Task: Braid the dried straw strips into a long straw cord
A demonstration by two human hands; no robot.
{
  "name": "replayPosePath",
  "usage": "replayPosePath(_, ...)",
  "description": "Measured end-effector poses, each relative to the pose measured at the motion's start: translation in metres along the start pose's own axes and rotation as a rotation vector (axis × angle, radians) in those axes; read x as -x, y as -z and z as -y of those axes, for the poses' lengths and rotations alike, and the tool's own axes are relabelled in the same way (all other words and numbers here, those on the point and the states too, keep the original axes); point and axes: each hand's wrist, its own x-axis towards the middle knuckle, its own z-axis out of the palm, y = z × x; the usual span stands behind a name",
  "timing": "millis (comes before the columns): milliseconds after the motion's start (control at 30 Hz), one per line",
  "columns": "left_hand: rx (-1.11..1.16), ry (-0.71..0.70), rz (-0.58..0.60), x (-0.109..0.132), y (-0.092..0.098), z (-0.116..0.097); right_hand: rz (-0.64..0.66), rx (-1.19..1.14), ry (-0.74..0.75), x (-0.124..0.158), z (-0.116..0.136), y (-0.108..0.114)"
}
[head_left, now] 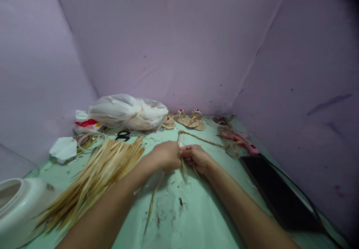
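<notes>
My left hand (167,154) and my right hand (196,157) meet at the middle of the green table, fingers closed on the end of a braided straw cord. The braided cord (203,139) rises from between the hands, bends, and runs right to a tangled coil. Loose strands (151,204) hang down below my left hand, and shorter ones trail under my right fingers. A large bundle of dry straw strips (98,174) lies left of my left forearm.
Black-handled scissors (123,135), a plastic bag (127,112) and woven straw pieces (186,120) lie at the back. A white jar (25,208) sits at left. At right are a pink glue gun (251,148), its cable, and a black slab (280,193). Tape rolls (91,142) are back left.
</notes>
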Motion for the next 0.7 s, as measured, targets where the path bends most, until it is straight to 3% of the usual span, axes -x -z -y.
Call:
replayPosePath(133, 0.23, 0.14, -0.093, -0.015, 0.019, 0.019, 0.03, 0.022, -0.015, 0.002, 0.003, 0.002)
replayPosePath(267, 0.653, 0.202, 0.215, -0.032, 0.0, 0.027, 0.054, 0.069, -0.01, 0.0, 0.003, 0.002)
replayPosePath(333, 0.778, 0.19, 0.302, -0.037, -0.012, 0.028, 0.044, 0.112, 0.003, -0.002, 0.001, 0.003)
replayPosePath(433, 0.675, 0.233, 0.241, -0.039, -0.02, 0.026, -0.028, 0.289, 0.067, -0.006, -0.003, 0.003)
replayPosePath(600, 0.336, 0.257, -0.004, -0.032, -0.019, 0.015, -0.286, 0.939, 0.284, 0.003, 0.0, -0.003)
replayPosePath(700, 0.293, 0.259, -0.007, -0.028, -0.019, 0.01, -0.374, 1.223, 0.339, 0.017, 0.01, -0.01)
